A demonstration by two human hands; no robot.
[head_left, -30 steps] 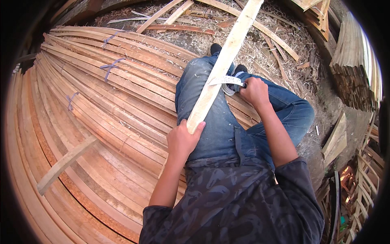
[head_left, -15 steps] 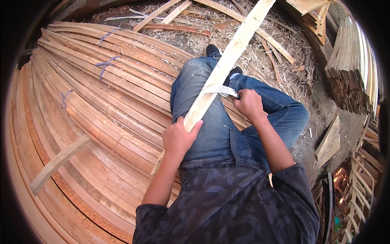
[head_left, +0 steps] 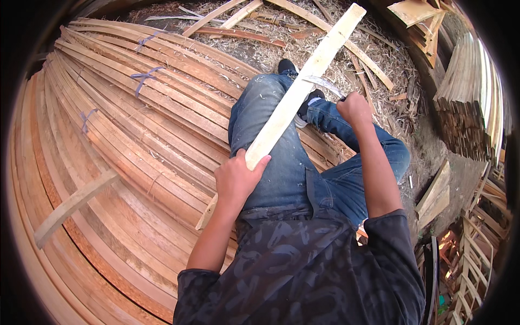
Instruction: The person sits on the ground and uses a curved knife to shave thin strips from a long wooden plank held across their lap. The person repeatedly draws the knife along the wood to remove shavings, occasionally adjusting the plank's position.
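Note:
A long pale wooden slat [head_left: 290, 105] lies slantwise over my jeans, its far end up over the shavings. My left hand [head_left: 237, 177] is closed round it near its lower end, the thumb along its right edge. My right hand [head_left: 356, 109] grips the dark handle of a curved knife [head_left: 324, 84]. The blade reaches left from my fist and its tip meets the slat's right edge, around the middle to upper part of the slat. The handle is mostly hidden in my fist.
Long planks [head_left: 116, 179] lie side by side on the left, some tied with purple strips [head_left: 145, 78]. A short batten [head_left: 76, 206] rests across them. Shavings [head_left: 260, 46] and offcuts [head_left: 238, 36] cover the ground ahead. At the right stands a stack of thin slats [head_left: 467, 97].
My right hand has moved the knife forward and to the right, farther up the slat. The slat's far end has come slightly lower in view. My left hand keeps its hold.

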